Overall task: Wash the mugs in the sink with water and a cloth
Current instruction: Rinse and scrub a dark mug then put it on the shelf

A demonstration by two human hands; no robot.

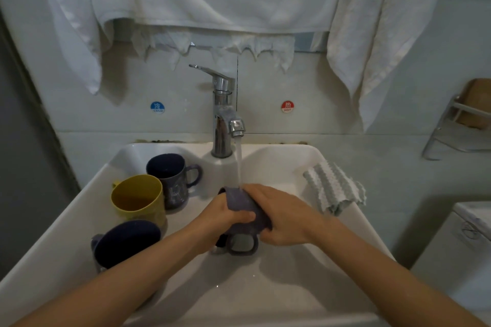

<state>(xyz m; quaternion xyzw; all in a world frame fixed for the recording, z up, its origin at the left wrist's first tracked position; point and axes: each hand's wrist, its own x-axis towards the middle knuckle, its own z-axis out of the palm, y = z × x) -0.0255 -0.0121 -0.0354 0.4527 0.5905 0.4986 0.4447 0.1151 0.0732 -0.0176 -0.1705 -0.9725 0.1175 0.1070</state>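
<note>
Three mugs wait along the sink's (265, 287) left edge: dark mug (125, 243) at front, yellow mug (138, 199) mid, purple mug (170, 180) at back by the tap (223, 117). Centre: left hand (225, 216) & right hand (281, 214) both grip a grey mug (244, 204) under running water (239, 162). Cloth (334, 188) lies on the right edge, no hand on it — prob. first rinse only, wiping & three mugs left.
</note>
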